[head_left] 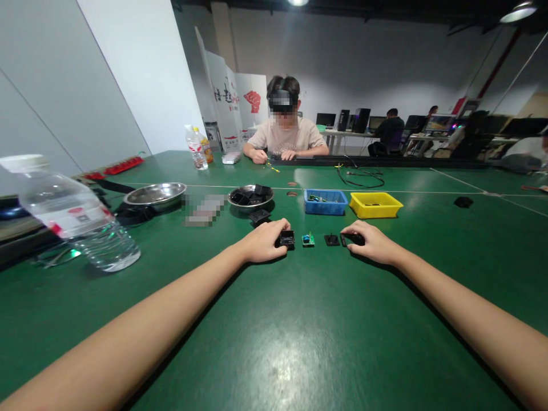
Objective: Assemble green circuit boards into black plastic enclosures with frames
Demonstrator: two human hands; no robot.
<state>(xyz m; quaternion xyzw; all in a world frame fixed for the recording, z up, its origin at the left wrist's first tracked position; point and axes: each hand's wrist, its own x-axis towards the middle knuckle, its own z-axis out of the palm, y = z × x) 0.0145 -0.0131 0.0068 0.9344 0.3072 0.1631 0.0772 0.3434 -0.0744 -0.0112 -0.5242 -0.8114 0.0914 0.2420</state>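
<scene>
Green table (299, 342): it fills the lower frame, both bare forearms stretched out across it toward the centre.
Left hand (261, 242): centre of frame, fingers curled together on a small black case (286, 238), thumb and fingertips pinching its near edge.
Right hand (372, 242): just right of centre, fingers closed on a flat black lid (353, 239), pressing it against the table.
Between the hands: a little green board (307, 240) and a small black part (331, 240), side by side, neither touched.
Just above the left hand: another black case (259, 216) lying loose.
Middle row: a steel bowl (250, 197) holding black pieces, a blue tray (326, 202), a yellow tray (375, 205), running left to right.
Left of frame: an empty steel dish (154, 194), and nearer, a big clear bottle (72, 214) on its side.
Upper centre: a person (286, 134) seated at the far edge, hands down on the table.
Upper left of centre: two bottles (197, 148) standing close together.
</scene>
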